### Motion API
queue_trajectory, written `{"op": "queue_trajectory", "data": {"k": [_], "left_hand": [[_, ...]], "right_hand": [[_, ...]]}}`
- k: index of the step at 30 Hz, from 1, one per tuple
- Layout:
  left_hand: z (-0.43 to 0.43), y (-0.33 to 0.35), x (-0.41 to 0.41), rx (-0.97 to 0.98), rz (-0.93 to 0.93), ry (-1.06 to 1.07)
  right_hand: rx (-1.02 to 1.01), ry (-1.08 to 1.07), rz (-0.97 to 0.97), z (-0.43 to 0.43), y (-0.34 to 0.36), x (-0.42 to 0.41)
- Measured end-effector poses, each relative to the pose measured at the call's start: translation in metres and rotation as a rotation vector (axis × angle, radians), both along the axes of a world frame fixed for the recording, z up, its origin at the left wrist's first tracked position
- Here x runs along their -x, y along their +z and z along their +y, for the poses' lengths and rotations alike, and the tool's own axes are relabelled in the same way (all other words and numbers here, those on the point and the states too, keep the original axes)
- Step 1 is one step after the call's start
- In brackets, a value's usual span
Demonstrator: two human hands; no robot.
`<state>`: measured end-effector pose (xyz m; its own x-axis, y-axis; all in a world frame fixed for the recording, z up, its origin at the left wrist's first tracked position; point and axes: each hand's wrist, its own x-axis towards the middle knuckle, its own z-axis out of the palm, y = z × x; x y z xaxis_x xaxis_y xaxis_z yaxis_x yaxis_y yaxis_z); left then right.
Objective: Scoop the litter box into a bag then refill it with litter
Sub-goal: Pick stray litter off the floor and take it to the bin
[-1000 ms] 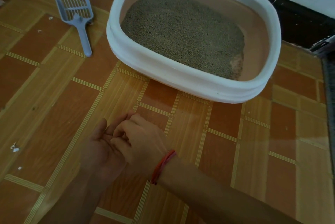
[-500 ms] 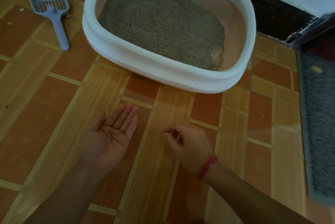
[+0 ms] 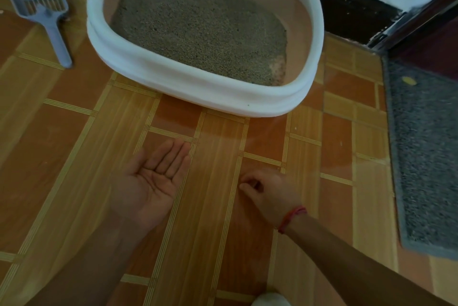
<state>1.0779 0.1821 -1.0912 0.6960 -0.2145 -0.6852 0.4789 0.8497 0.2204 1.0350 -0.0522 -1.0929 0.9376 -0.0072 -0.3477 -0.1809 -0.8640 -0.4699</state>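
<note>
1. Wood-patterned floor point(image 3: 74, 194): you are holding your left hand point(image 3: 151, 182) flat, right hand point(image 3: 270, 191) curled, seemingly empty.
2. Litter box point(image 3: 198, 99) is sitting ahead of both; scoop point(image 3: 53, 33) is lying beyond your left, and grasping its handle looks wisest.

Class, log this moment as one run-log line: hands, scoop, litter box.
left hand: open, palm up | right hand: curled near floor, hold unclear | scoop: on floor, untouched | litter box: holds litter
</note>
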Motion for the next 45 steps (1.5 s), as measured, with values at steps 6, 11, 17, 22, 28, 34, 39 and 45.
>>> {"op": "queue_trajectory", "data": {"k": [6, 11, 17, 22, 28, 34, 39, 45], "left_hand": [[0.000, 0.008, 0.002, 0.021, -0.007, -0.020], [-0.003, 0.012, 0.002, 0.004, 0.000, -0.039], [-0.011, 0.010, 0.005, 0.008, 0.012, -0.075], [-0.019, 0.009, 0.012, 0.058, 0.008, -0.225], [-0.022, 0.014, 0.011, 0.084, -0.027, -0.240], [-0.018, 0.012, 0.003, 0.029, 0.004, -0.089], [-0.012, 0.012, 0.000, 0.009, 0.010, -0.050], [-0.011, 0.012, -0.004, 0.017, -0.007, -0.042]], "right_hand": [[0.079, 0.067, -0.048, 0.004, -0.004, -0.001], [0.105, 0.081, 0.002, 0.009, 0.000, -0.002], [-0.117, 0.106, -0.126, 0.053, 0.033, -0.011], [-0.267, 0.184, -0.244, 0.091, 0.052, -0.016], [-0.238, 0.214, -0.275, 0.092, 0.044, -0.010], [-0.214, 0.036, -0.200, 0.050, 0.027, -0.007], [-0.110, -0.163, -0.071, -0.002, 0.002, -0.002], [-0.029, -0.118, -0.069, -0.007, -0.004, -0.004]]}}
